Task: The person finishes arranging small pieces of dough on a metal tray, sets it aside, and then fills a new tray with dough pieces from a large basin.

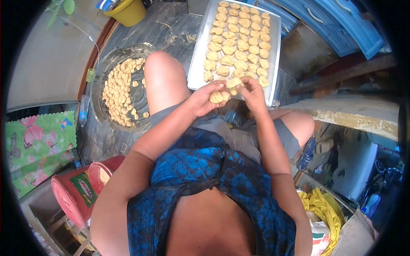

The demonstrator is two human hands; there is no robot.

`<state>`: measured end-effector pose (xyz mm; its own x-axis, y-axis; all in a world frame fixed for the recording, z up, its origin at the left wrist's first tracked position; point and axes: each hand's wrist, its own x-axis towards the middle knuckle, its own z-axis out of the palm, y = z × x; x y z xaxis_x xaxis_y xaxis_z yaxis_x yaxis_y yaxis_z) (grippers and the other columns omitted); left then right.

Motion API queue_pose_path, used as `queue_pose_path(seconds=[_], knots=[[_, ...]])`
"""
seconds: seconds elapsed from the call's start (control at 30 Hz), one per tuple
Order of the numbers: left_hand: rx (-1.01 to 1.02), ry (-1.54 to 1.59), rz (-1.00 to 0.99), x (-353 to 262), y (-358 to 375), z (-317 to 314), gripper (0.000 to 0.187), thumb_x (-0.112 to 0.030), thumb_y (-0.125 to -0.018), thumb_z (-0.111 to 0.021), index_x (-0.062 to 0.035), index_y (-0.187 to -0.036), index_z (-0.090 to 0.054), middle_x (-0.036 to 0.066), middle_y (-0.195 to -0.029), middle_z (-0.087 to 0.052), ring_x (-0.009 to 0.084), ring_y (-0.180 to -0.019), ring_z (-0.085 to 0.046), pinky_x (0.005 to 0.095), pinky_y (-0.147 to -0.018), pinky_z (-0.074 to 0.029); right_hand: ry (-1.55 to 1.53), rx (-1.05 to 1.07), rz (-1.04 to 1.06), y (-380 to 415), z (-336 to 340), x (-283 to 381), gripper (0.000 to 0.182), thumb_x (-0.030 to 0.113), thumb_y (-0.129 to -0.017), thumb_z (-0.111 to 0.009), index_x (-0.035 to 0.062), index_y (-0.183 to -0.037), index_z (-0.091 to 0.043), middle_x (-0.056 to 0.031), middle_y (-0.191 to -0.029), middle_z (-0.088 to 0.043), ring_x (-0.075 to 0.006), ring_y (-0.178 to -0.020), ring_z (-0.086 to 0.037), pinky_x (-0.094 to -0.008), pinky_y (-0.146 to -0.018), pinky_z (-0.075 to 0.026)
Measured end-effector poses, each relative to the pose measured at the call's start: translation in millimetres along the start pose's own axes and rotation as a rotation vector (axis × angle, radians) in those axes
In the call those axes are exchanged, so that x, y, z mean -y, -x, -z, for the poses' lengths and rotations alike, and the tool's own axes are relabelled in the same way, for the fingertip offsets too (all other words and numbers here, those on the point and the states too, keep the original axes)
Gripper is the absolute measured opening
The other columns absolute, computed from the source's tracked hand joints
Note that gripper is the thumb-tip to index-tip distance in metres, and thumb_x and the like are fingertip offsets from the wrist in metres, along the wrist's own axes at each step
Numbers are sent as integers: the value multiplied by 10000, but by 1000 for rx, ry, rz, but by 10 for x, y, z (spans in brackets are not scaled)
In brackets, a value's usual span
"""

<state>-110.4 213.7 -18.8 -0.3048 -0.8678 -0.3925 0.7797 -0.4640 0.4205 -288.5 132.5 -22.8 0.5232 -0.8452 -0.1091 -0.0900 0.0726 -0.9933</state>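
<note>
Over the near edge of a metal tray (192,70) my two hands are close together. My left hand (206,99) is closed around pieces of yellow dough (217,97). The fingers of my right hand (253,94) pinch another dough piece (233,82), which lies between the two hands. Rows of flattened dough pieces (242,45) cover the tray. To the left, a round dark basin (97,102) holds many small dough lumps (117,91).
A yellow bucket (130,13) stands at the top left. A plastic bottle (84,110) is beside the basin. Red containers (70,200) stand at the lower left. Blue drawers (329,21) and a metal sheet (308,49) are at the upper right. My knees flank the tray's near end.
</note>
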Motion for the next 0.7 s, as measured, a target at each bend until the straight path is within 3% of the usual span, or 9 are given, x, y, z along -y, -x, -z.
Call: queue_pose_path(seconds=[0.07, 0.1, 0.13, 0.2, 0.23, 0.47, 0.53, 0.7], knots=[[-139, -103, -29, 24, -15, 25, 326, -209, -914, -534, -66, -1206, -511, 58, -1036, -599, 167, -859, -616, 267, -651, -510, 234, -170, -17, -23, 80, -66, 219, 89, -763, -671, 1, -959, -628, -52, -817, -612, -110, -736, -546, -257, -671, -450], [-139, -104, -27, 26, -9, 25, 326, -209, -914, -534, -66, -1206, -511, 58, -1036, -599, 167, -859, -616, 267, -651, -510, 430, -196, 73, -14, 82, -59, 240, 106, -748, -689, 10, -960, -633, -95, -869, -619, -175, -752, -584, -285, -674, -472], [-176, -152, -25, 18, 1, 14, 308, -196, -911, -540, -67, -1190, -521, 54, -1009, -600, 161, -852, -610, 256, -640, -495, 428, -198, 72, -11, 75, -109, 240, 106, -748, -689, 10, -960, -633, -95, -869, -619, -175, -752, -584, -285, -674, -472], [-207, -206, -21, 1, -17, -49, 291, -183, -908, -547, -68, -1175, -531, 49, -982, -600, 154, -846, -603, 245, -630, -480, 802, -151, 332, -18, 36, -202, 258, 106, -732, -697, 25, -968, -636, -138, -937, -603, -263, -800, -601, -329, -713, -488], [-234, -327, -14, -3, -40, -101, 291, -173, -905, -551, -61, -1173, -539, 49, -988, -604, 150, -854, -600, 244, -633, -474, 812, -165, 294, -10, 32, -236, 243, 88, -722, -699, 39, -954, -646, -142, -987, -586, -305, -843, -597, -358, -739, -491], [-229, -820, -108, 46, -446, -48, 320, -155, -873, -600, -15, -1160, -602, 53, -989, -632, 101, -816, -574, 239, -594, -458, 689, -245, 60, 84, 258, -153, 166, 62, -725, -688, 35, -885, -657, -130, -897, -607, -315, -848, -596, -372, -742, -488], [-241, -867, -85, 39, -479, -69, 314, -153, -867, -608, -9, -1146, -613, 58, -970, -633, 100, -808, -570, 245, -582, -461, 741, -305, 355, 93, 287, -296, 150, 61, -725, -685, 35, -870, -655, -131, -849, -609, -315, -825, -597, -378, -737, -484], [-276, -994, -54, -15, -423, -185, 338, -159, -870, -606, 7, -1165, -593, 68, -941, -621, 105, -781, -560, 264, -540, -467, 955, -282, 354, 90, 214, -112, 165, 84, -738, -677, 32, -893, -658, -115, -899, -607, -318, -934, -565, -400, -830, -452]])
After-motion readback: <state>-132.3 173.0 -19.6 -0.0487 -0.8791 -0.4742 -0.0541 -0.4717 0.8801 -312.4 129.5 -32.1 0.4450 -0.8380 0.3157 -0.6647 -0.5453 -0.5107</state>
